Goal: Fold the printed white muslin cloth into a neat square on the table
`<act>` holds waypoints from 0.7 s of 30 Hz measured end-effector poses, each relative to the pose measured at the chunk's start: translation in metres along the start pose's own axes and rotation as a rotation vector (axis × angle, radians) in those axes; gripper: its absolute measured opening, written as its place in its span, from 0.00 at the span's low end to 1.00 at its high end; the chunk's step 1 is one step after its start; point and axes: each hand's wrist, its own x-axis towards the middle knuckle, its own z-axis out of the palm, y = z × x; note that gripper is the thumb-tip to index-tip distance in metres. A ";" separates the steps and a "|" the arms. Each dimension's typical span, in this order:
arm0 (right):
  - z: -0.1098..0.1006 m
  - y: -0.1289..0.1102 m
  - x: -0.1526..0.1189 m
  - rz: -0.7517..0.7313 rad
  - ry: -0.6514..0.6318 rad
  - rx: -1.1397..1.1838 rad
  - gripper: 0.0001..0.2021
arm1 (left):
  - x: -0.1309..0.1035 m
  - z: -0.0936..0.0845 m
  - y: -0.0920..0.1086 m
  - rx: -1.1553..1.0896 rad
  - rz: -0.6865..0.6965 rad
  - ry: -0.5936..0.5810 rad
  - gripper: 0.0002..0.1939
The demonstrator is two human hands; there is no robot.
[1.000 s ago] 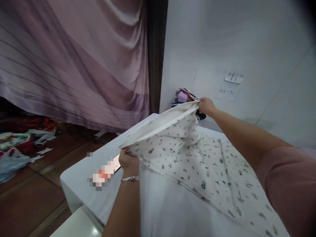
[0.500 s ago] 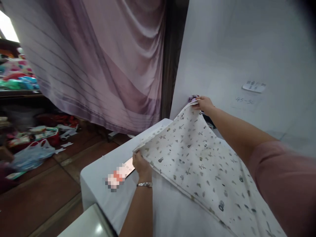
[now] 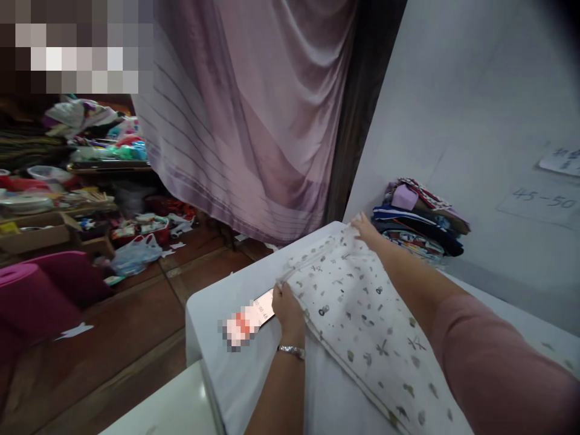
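Note:
A white cloth (image 3: 362,308) with small grey and green printed figures stretches over the table, its near part running out of view at the bottom. My left hand (image 3: 287,308), with a silver bracelet at the wrist, grips the cloth's left edge. At the far end my right hand (image 3: 366,234) is closed on another corner. Close by my left hand a phone (image 3: 266,305) with a lit screen lies on the white-covered table (image 3: 217,308); part of it is blurred out.
A stack of folded clothes (image 3: 414,217) stands by the white wall behind my right hand. A pinkish-purple curtain (image 3: 254,121) hangs beyond the table. On the left are a pink roll (image 3: 27,308), a plastic bag (image 3: 136,254) and cluttered shelves. A pale surface (image 3: 167,405) juts in at the front.
My right hand has come down with its cloth corner to near the table's far end. The view has turned left, bringing the pink roll in and uncovering the clothes stack.

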 end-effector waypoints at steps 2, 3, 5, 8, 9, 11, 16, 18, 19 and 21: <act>0.012 0.016 -0.023 -0.001 -0.100 -0.068 0.27 | 0.002 0.000 -0.004 0.056 0.007 0.019 0.07; 0.015 0.022 -0.036 -0.008 -0.147 -0.107 0.25 | 0.003 0.001 -0.006 0.081 0.004 0.026 0.08; 0.018 0.029 -0.062 -0.048 -0.240 -0.189 0.17 | 0.005 0.001 -0.009 0.092 0.004 0.034 0.08; 0.016 0.029 -0.091 -0.135 -0.353 -0.296 0.09 | 0.006 0.000 -0.010 0.055 0.008 0.026 0.09; 0.015 0.027 -0.097 -0.156 -0.373 -0.328 0.09 | 0.006 0.000 -0.010 0.040 0.008 0.023 0.09; 0.016 0.020 -0.102 -0.175 -0.385 -0.389 0.11 | 0.006 -0.001 -0.010 0.022 -0.001 0.028 0.09; 0.042 -0.001 -0.091 -0.190 -0.385 -0.514 0.16 | 0.010 -0.001 -0.010 0.006 0.011 0.055 0.10; 0.060 -0.007 -0.086 -0.194 -0.391 -0.558 0.19 | 0.012 -0.001 -0.011 0.002 0.017 0.051 0.09; 0.069 -0.010 -0.084 -0.196 -0.396 -0.580 0.20 | 0.012 0.000 -0.012 0.002 0.016 0.048 0.10; 0.086 -0.015 -0.082 -0.207 -0.400 -0.628 0.23 | 0.013 0.001 -0.015 -0.003 0.016 0.043 0.11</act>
